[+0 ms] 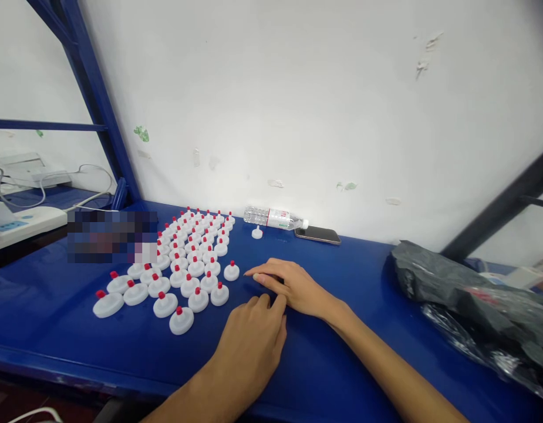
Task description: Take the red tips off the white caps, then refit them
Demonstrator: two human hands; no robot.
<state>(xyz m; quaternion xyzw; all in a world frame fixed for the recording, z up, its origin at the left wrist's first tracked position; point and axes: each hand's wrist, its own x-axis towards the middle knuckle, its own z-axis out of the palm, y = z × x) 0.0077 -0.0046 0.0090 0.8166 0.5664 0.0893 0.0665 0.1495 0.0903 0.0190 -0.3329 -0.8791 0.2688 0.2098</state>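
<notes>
My left hand [254, 332] rests on the blue tabletop, back upward, with its fingers curled under. Its palm side is hidden, and no object shows in it. Just beyond, my right hand [293, 285] lies with fingers stretched out to the left and the thumb apart, holding nothing that I can see. The two hands touch or nearly touch near the left knuckles. Closest to the right fingertips is a single white round cap with a red tip [231, 271]. To the left stand many more such red-tipped white caps [181, 321] in loose rows, upright.
Against the wall lie a clear plastic bottle [277, 218] and a dark phone [317, 235], with one white cap lacking a visible red top [257, 232] before the bottle. A dark plastic bag [469, 294] covers the right side. Blue metal posts [95, 88] rise at left.
</notes>
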